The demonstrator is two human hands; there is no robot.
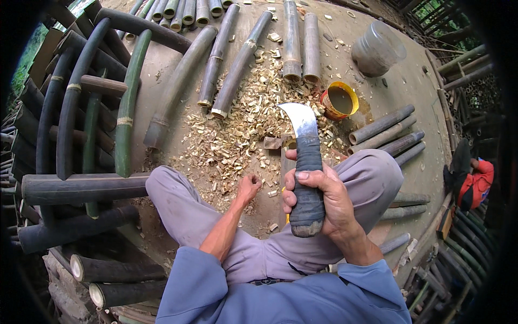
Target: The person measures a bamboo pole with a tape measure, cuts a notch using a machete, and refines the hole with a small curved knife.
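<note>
A billhook (307, 167) stands upright in front of me, its curved steel blade (305, 121) hooking to the left. My right hand (329, 197) is wrapped round the thick handle, which is bound in black strips. The thumb lies across the front of the grip. My left hand (249, 188) hangs low between my knees, over the wood chips (232, 143). Its fingers are loosely curled together, with nothing showing in them. Just behind the billhook, partly covered by it, are a small reddish-brown block (272, 143) and a wooden piece (286, 162).
Bamboo tubes (243, 67) lie beyond the chips, more (388, 129) beside my right knee. A bamboo frame (89, 108) stands at left. A yellow-red tub (340, 101) holds murky liquid; a cloudy plastic container (377, 48) stands farther back. Red cloth (476, 182) shows at far right.
</note>
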